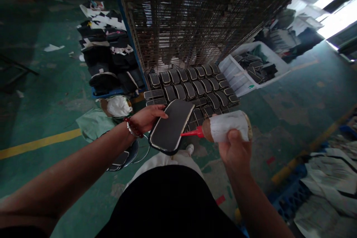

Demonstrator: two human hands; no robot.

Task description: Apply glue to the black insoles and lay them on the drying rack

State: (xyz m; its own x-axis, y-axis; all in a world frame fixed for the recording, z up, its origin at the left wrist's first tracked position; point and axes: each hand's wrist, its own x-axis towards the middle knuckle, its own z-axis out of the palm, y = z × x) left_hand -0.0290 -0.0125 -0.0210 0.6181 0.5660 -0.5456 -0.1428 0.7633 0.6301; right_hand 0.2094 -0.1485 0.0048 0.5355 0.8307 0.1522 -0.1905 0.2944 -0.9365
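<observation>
- Dark panel (170, 124): a rounded, flat piece held in mid-air before the person's body, broad face upward, with a pale line along parts of its rim.
- Left hand (150, 117): pinches the panel's left edge, thumb on the face and the other fingers largely hidden beneath; this grip presumably leaves the opposite edge free.
- Red nozzle (192, 132): points leftward at the panel's right edge; whether the tip touches cannot be told.
- Bottle (229, 126): white-wrapped and tilted on its side, apparently so that the nozzle meets the rim at a low angle.
- Right hand (235, 150): its fingers curl around the bottle from below, thumb pressed across the wrapping.
- Similar panels (189, 90): set out in rows beyond the held piece, probably so that each lies within reach.
- Wire rack (178, 26): stands behind these rows.
- White crate (242, 79): to the right of the rows, containing loose dark pieces.
- Bucket (134, 152): below the left forearm, partly hidden by it.
</observation>
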